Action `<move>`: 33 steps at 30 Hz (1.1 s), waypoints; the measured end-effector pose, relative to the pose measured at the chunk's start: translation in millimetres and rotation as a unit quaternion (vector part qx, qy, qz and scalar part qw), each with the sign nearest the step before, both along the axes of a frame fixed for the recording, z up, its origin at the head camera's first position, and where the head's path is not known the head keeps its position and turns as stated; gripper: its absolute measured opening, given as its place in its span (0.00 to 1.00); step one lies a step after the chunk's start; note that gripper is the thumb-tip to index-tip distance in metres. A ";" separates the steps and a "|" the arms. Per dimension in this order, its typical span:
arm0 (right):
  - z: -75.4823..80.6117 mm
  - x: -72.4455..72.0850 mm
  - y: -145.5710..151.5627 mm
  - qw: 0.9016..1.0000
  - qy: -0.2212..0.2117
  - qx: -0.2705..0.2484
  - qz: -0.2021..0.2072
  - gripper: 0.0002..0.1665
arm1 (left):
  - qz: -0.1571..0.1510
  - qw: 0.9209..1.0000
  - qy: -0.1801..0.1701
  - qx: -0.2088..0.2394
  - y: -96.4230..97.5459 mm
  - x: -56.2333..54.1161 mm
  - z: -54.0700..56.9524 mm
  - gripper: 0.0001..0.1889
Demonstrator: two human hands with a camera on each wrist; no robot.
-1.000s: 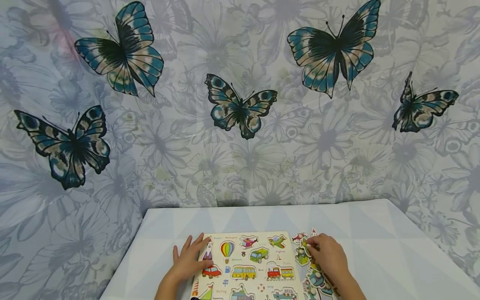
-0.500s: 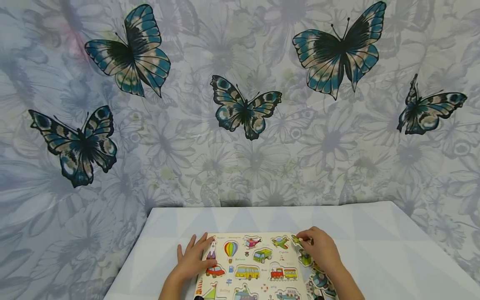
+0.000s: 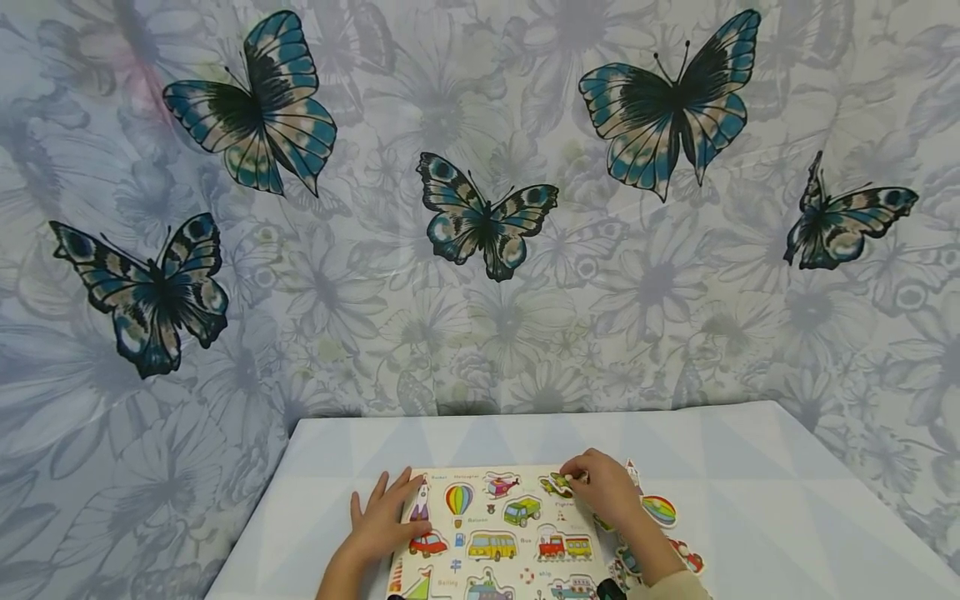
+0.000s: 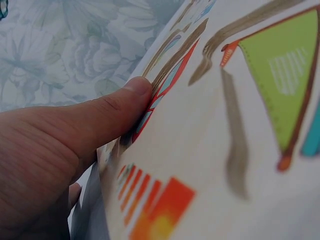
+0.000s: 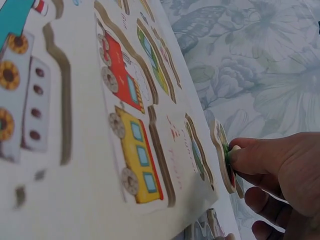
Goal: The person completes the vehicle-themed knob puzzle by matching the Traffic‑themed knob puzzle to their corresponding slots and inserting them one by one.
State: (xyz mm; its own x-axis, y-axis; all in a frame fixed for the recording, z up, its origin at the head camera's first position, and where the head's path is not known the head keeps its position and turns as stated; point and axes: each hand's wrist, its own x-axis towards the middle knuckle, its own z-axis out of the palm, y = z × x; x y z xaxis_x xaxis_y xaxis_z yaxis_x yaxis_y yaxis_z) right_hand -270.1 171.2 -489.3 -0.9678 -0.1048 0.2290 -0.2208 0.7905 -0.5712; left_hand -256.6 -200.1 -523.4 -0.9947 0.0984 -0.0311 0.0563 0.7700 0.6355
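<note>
A wooden picture puzzle board (image 3: 527, 557) with vehicle-shaped recesses lies flat at the front of the table. My right hand (image 3: 611, 487) pinches a green airplane puzzle piece (image 3: 557, 485) by its small knob, over the airplane recess at the board's upper right corner. In the right wrist view the piece (image 5: 223, 155) stands slightly off the board, with thumb and forefinger on the knob. Spread along the board's left edge, my left hand (image 3: 378, 521) lies with its thumb on top near the red car picture (image 3: 428, 544); the left wrist view shows the thumb (image 4: 120, 107) pressing the surface.
Loose puzzle pieces lie right of the board, partly behind my right forearm: a rainbow balloon (image 3: 660, 511), a red car (image 3: 687, 557) and a rocket tip (image 3: 632, 473) among them. Behind the pale table (image 3: 780, 492) hangs a butterfly-patterned backdrop (image 3: 487, 333).
The right hand has carried the green airplane piece left, from the loose pieces onto the board's upper right corner. More loose pieces now show behind it. The left hand stays at the board's edge.
</note>
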 end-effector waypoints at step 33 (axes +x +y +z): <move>-14.2 -11.3 -16.5 0.999 -0.014 0.035 0.007 0.07 | 0.002 1.000 -0.001 0.015 1.4 4.0 3.9 0.43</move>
